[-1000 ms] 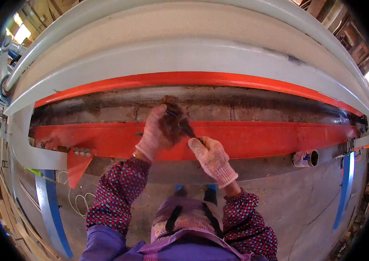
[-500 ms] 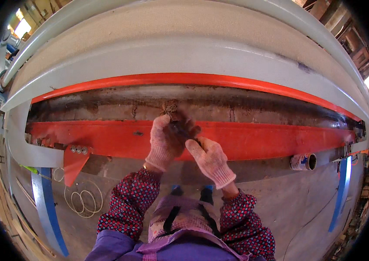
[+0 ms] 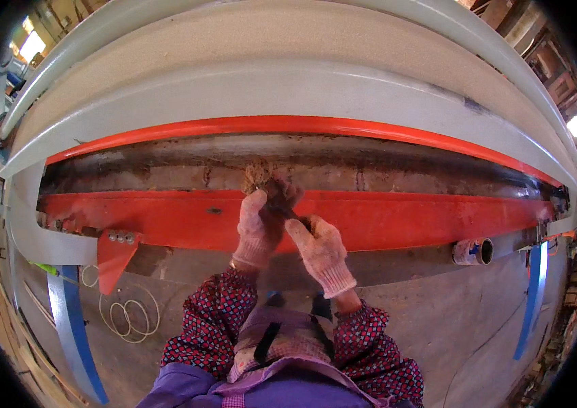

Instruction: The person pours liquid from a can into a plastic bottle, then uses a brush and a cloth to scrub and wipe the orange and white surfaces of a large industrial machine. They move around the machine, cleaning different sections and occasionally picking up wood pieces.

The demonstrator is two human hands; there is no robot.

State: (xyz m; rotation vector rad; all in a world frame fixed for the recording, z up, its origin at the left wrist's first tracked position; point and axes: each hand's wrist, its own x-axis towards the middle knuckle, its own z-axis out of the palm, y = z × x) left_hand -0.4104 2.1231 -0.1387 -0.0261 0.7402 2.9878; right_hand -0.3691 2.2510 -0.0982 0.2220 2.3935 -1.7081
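Rough, brown clump (image 3: 257, 177), grasped by the curled left hand (image 3: 257, 228) before a dark recess (image 3: 411, 175); the right hand (image 3: 319, 249) grips a dark tool (image 3: 281, 205) beside it. Below runs a red beam (image 3: 411, 219); the recess stretches open both ways.

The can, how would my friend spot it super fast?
Find the long red beam across the middle of the picture. Follow it right, past the gloved right hand, and the can is by its lower edge, before the blue leg. It's small and whitish with darker marks, and unlike that long, straight leg, it has a dark round opening.
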